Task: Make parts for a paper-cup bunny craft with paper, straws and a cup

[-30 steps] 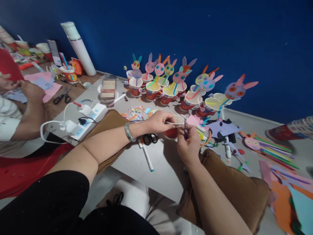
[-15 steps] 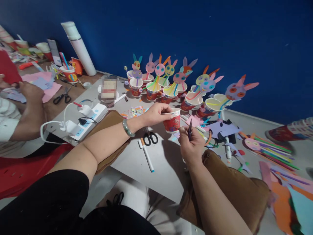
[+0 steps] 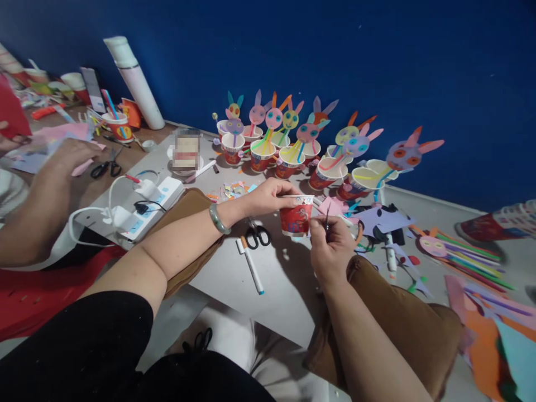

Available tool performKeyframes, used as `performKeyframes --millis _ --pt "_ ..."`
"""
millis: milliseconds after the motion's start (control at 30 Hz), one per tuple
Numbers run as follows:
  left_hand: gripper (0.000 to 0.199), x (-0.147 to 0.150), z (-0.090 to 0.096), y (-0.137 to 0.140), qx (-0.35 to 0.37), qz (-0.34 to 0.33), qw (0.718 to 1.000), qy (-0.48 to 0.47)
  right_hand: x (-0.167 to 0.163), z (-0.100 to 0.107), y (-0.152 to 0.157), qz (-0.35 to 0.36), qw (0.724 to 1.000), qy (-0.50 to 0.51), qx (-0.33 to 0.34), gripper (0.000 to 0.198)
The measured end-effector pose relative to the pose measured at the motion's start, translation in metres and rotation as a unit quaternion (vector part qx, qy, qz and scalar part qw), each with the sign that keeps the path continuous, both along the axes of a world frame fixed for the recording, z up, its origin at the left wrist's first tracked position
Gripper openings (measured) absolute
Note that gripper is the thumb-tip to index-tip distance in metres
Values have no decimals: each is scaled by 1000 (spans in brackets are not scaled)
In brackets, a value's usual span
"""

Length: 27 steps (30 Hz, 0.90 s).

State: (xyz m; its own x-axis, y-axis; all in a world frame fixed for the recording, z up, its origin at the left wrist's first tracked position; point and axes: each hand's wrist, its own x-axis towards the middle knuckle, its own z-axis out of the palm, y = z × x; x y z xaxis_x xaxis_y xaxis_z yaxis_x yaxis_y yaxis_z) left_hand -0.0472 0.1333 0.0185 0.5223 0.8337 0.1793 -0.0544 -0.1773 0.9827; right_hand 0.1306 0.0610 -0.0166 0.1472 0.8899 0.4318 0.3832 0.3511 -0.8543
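My left hand, with a green bangle on its wrist, grips a red paper cup by its rim. The cup is held upright above the table, its printed side towards me. Close to the cup's right side is my right hand, closed around a slim dark pointed tool whose tip points up. The tool's exact kind cannot be made out. Below the cup lie black-handled scissors and a white marker with a blue end.
Behind stand several paper cups with paper rabbit heads. A power strip lies left, near another person's arm. Brown cushions rest at the table edge. Purple paper scraps and coloured pens are on the right.
The red cup has turned and shifted slightly right and down in my left hand. My right hand and its tool have moved slightly right. The other person's arm has shifted.
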Motion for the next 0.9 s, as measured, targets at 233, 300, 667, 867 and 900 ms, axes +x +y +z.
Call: performKeyframes --millis 233,300,667,867,900 --pt "25 1 3 -2 27 29 998 44 0 0 3 2 999 -32 -24 34" --pt "22 1 2 -2 47 44 996 58 -1 1 3 -15 998 -60 -21 31" --pt "19 2 1 -6 127 101 981 108 1 1 4 -28 994 -105 -25 27" --pt "19 1 0 -8 155 108 975 118 2 2 4 -35 992 -115 -23 26" --pt "19 1 0 -9 161 107 974 117 2 2 4 -37 992 -119 -23 26"
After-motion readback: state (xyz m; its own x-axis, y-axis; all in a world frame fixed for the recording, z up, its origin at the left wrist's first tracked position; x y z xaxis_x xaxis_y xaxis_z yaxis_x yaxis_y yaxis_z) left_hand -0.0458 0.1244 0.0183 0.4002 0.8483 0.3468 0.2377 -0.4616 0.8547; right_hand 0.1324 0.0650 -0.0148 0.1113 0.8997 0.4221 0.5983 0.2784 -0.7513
